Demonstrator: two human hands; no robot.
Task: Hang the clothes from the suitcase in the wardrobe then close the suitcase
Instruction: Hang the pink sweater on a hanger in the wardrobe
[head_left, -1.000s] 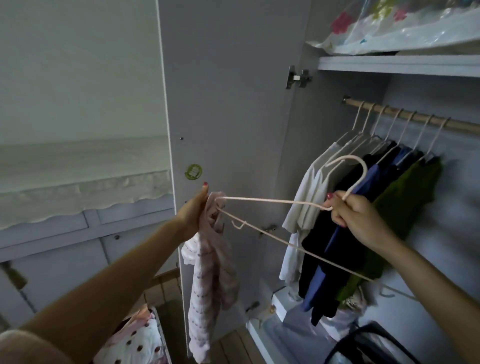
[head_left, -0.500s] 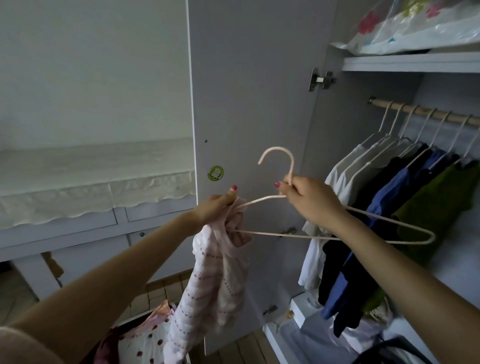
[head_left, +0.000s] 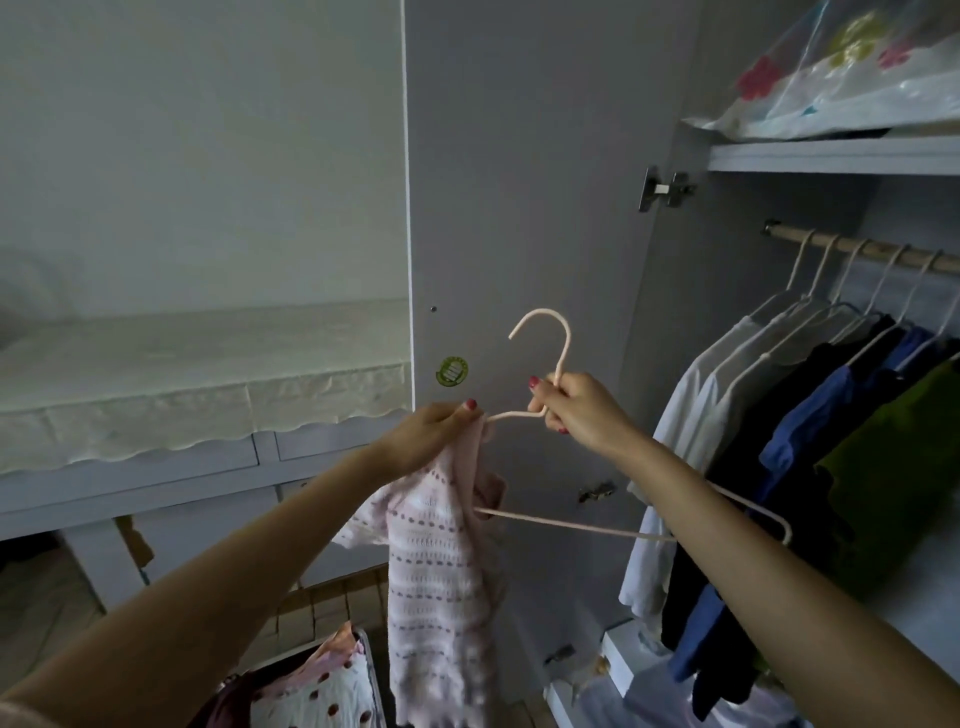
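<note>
Raised since a second ago, the pink hanger now stands hook-up before the wardrobe rail; right hand clenches its neck to steady it; left hand pinches the pink knit top onto one shoulder; suitcase open below.

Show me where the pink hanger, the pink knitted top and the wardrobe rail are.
pink hanger (head_left: 563, 340), head view, on the hook's stem.
pink knitted top (head_left: 436, 561), head view, mid-fabric.
wardrobe rail (head_left: 878, 252), head view, bare wood between hooks.
</note>
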